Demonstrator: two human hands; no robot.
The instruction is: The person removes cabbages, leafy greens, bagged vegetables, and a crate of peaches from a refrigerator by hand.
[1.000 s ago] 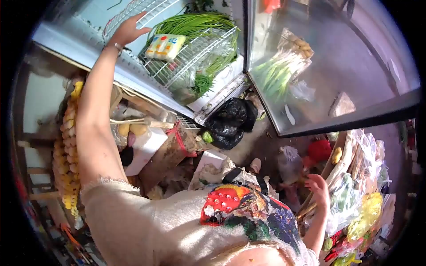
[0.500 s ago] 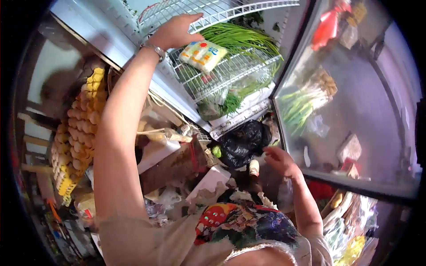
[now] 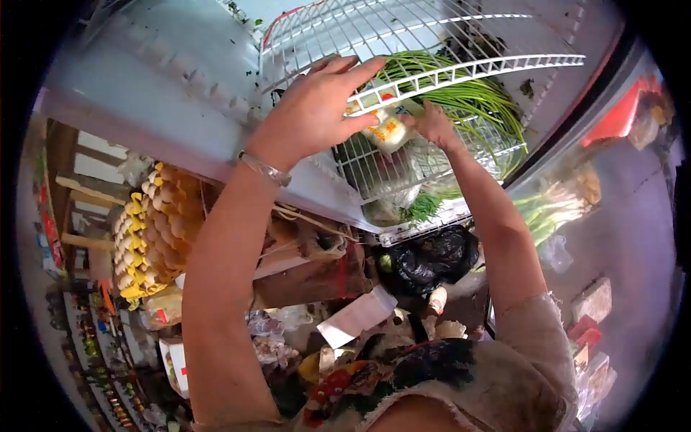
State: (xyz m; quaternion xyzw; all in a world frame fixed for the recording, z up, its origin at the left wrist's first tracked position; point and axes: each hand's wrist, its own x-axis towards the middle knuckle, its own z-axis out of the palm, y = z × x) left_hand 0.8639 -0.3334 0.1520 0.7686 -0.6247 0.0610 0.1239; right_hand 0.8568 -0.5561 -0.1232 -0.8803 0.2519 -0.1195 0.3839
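Raised from beside the shiny black plastic bag (image 3: 435, 261), the right hand (image 3: 435, 128) now has its bent fingers at the edge of a white plastic packet printed in orange (image 3: 391, 133), bringing both hands to the shelving; whether they grip it, I cannot tell. The left hand (image 3: 317, 114) straddles the white wire upper shelf's front rail (image 3: 475, 70), hold unclear. The packet lies on the white wire lower shelf (image 3: 389, 193), beside long green stalks (image 3: 479, 93)
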